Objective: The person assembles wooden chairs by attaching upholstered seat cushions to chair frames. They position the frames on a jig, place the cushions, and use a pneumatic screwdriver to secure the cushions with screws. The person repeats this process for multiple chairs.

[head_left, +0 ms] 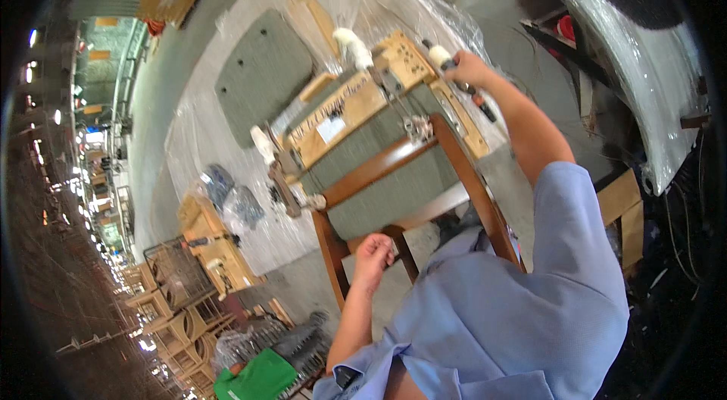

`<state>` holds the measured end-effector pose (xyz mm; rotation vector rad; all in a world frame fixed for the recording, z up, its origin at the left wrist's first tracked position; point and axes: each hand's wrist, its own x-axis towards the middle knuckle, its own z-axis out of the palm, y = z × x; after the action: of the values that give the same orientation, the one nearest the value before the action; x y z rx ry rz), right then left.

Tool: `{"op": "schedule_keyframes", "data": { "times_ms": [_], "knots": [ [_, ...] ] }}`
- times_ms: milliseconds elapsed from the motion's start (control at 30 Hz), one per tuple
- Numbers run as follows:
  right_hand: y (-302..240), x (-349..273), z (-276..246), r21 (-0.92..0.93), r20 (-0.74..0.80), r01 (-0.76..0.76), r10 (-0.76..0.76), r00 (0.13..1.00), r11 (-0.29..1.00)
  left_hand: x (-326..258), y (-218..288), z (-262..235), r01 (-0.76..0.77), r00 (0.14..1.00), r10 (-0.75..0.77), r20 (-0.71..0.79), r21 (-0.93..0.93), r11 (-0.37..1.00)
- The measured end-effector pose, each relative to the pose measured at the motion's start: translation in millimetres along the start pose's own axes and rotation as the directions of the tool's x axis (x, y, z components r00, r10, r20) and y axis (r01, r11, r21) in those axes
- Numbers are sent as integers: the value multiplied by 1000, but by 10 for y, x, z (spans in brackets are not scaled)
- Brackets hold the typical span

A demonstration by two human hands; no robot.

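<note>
My left hand [374, 252] is closed beside the near rail of a brown wooden chair frame [491, 207]; what its fingers hold, if anything, is too small to make out. My right hand [471, 71] reaches to the far right and is closed on a dark tool [483, 106] with an orange band; a cream-coloured piece [439, 57] sits at its far end. Between my hands, the chair frame surrounds a grey-green padded panel [363, 199]. A wooden jig board [333, 131] with metal clamps [284, 186] lies across the frame's far side.
Another grey-green panel [265, 70] lies on the plastic-covered surface [189, 123]. Bagged parts [242, 207] and a wooden block with clamps [216, 248] are to the left. Wooden chair frames [178, 332] and a green cloth [257, 377] stand lower left. Plastic-wrapped goods [628, 59] rise at right.
</note>
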<state>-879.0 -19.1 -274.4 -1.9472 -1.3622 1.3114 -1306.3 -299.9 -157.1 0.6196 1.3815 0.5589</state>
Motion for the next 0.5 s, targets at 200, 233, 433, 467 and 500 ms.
{"op": "schedule_keyframes", "data": {
  "times_ms": [200,233,433,467,500],
  "knots": [
    [47,-584,-327,180,69,-168,158,985,969,31,-238,11,-88,995,85,54,40,995],
    [-16,-759,-372,110,13,-160,159,987,981,44,-283,24,-119,990,114,80,55,991],
    [-589,-2360,-505,330,5,-102,107,994,938,41,-381,243,-318,936,224,273,377,870],
    [-490,-2489,-502,369,-51,-66,91,995,927,-43,-217,382,-276,936,173,306,334,902],
    [-393,-2600,-482,411,-109,-25,76,991,911,-149,-62,487,-230,932,121,341,299,926]
  ]
}}
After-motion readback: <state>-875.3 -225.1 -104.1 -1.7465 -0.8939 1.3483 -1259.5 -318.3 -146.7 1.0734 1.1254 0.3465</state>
